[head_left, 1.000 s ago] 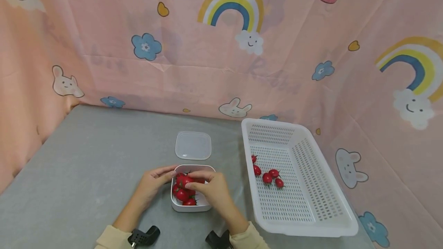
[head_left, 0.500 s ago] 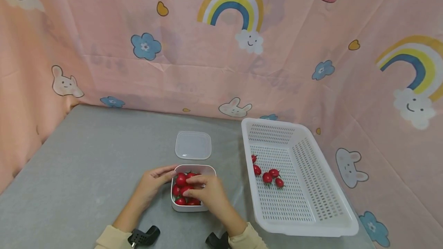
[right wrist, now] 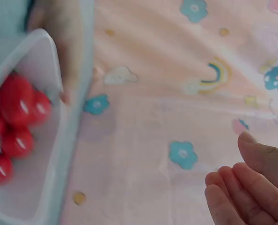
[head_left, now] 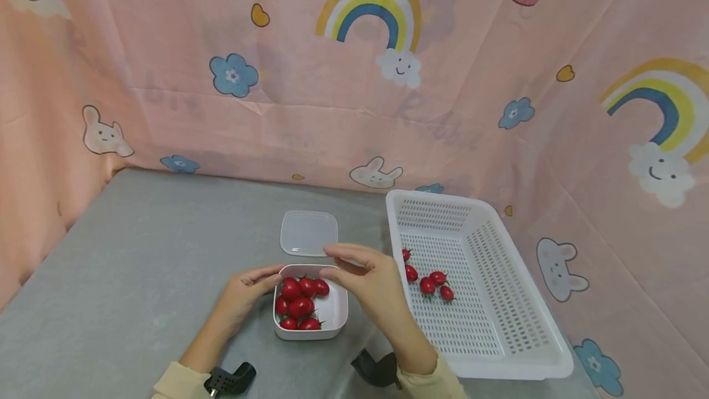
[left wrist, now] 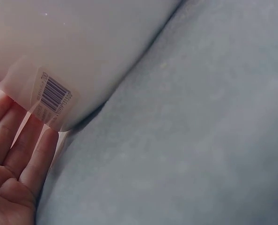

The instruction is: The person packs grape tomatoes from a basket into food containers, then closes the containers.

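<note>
A white plastic box (head_left: 311, 335) holds several red cherry tomatoes (head_left: 301, 308), mostly toward its left side. My left hand (head_left: 242, 294) touches the box's far left corner. In the left wrist view, straight fingers (left wrist: 29, 145) reach the edge of the wall that bears a barcode sticker (left wrist: 54, 96). Above the box's far right corner is my right hand (head_left: 376, 282), thumb and fingers apart. Nothing lies between them in the right wrist view, where the right hand (right wrist: 246, 187) appears against the curtain.
A clear lid (head_left: 309, 234) lies behind the box. To the right stands a white perforated basket (head_left: 487, 300) with several cherry tomatoes (head_left: 428, 286) at its left side. A patterned pink curtain (head_left: 310, 122) rises behind the grey tabletop (head_left: 138, 276).
My right hand has let go of a tomato in the box and moved up and right, out over the rim. The tomatoes inside have shifted; the left hand stays put.
</note>
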Demonstrator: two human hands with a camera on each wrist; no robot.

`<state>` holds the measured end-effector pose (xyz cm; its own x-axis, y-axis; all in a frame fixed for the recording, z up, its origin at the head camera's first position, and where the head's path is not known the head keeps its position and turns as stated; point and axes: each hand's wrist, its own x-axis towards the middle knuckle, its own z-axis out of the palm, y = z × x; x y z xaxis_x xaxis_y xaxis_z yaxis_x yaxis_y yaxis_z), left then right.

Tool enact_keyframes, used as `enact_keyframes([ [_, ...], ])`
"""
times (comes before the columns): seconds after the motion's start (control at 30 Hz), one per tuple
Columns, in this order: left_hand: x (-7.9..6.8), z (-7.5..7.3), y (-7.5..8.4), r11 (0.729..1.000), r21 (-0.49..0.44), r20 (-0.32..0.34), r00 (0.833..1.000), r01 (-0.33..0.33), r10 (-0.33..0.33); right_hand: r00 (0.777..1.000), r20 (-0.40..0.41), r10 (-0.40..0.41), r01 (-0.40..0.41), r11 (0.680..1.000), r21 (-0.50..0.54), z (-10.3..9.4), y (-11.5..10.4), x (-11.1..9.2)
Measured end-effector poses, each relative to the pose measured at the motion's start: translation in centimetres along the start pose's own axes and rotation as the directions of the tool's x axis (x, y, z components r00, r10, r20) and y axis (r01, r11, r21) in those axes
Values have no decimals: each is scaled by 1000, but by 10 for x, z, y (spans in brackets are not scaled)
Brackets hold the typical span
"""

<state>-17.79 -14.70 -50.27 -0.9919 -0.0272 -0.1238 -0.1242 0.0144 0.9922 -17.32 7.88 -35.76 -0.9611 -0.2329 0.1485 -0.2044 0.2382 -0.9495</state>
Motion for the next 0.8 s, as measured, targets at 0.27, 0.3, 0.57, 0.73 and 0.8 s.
enact_keyframes([
  [0.27,0,-1,1,1000,11,3,1000,20,-20,990,-100,99,-109,989,-101,-50,-2,29],
  [0.3,0,-1,1,1000,12,4,1000,21,-21,986,-108,124,-137,983,-123,-58,0,32],
  [0.57,0,0,0,1000,3,-5,1000,28,-28,962,-168,216,-242,957,-159,-106,35,53],
  [0.73,0,0,0,1000,6,-5,1000,28,-28,954,-173,243,-272,947,-173,-128,62,63],
  [0.8,0,0,0,1000,3,-5,1000,27,-27,953,-149,264,-292,934,-208,-136,73,66],
])
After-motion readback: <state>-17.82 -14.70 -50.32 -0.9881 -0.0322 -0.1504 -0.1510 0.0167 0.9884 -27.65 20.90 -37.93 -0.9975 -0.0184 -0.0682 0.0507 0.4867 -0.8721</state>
